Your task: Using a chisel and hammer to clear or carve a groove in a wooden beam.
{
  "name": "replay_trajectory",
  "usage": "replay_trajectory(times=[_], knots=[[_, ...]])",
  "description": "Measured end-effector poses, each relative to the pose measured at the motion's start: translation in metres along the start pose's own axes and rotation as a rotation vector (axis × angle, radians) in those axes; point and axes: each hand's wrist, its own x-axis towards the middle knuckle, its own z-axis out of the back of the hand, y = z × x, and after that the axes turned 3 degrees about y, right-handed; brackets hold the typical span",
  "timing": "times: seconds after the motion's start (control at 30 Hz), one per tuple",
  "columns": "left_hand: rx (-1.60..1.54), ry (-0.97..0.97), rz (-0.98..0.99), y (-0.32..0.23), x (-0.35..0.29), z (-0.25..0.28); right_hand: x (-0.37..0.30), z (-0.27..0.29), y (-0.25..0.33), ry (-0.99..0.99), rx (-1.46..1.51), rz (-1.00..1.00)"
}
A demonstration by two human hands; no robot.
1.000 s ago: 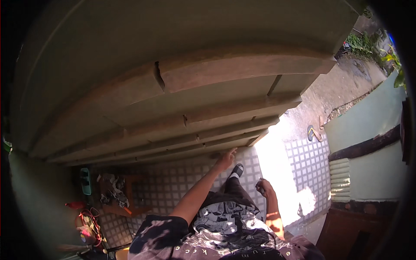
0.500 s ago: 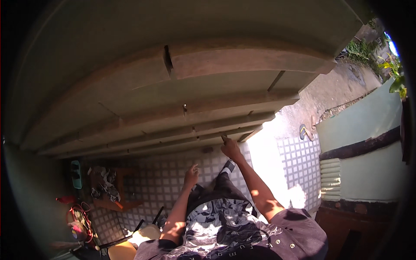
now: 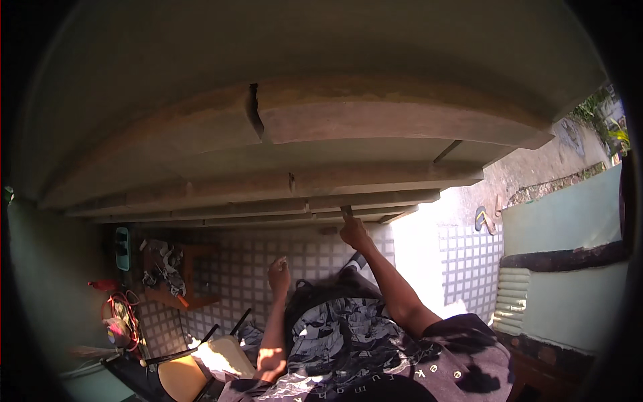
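Small dark piece (image 3: 346,211) beside brown slats (image 3: 395,120)

Premises appear domestic: a porch or entryway of a home, open to the outdoors at the right. Evidence noted: checked tile floor (image 3: 238,258), pale green wall (image 3: 562,228), loose sandals (image 3: 480,220), low wooden table (image 3: 199,301), tan-seated chair (image 3: 181,379), and green plants (image 3: 620,136) beyond concrete paving (image 3: 512,177)

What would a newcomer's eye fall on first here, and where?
Probably the ridged wall spanning the upper view, its broad ledge split by a dark gap. Below centre, the right hand holds a small dark object up near the wall; farther right, dazzling sunlight crosses the tiled floor.
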Motion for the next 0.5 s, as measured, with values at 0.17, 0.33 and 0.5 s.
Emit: replay_trajectory(times=[0.17, 0.33, 0.5], knots=[[-0.094, 0.026, -0.104, -0.032, 0.011, -0.039, -0.002, -0.008, 0.002, 0.024, 0.017, -0.077], [-0.063, 0.137, -0.195, -0.052, 0.027, -0.076, 0.000, -0.006, 0.007, 0.026, 0.049, -0.139], [-0.072, 0.260, -0.230, -0.068, 0.031, -0.081, 0.007, -0.013, 0.005, -0.031, 0.141, -0.142]])
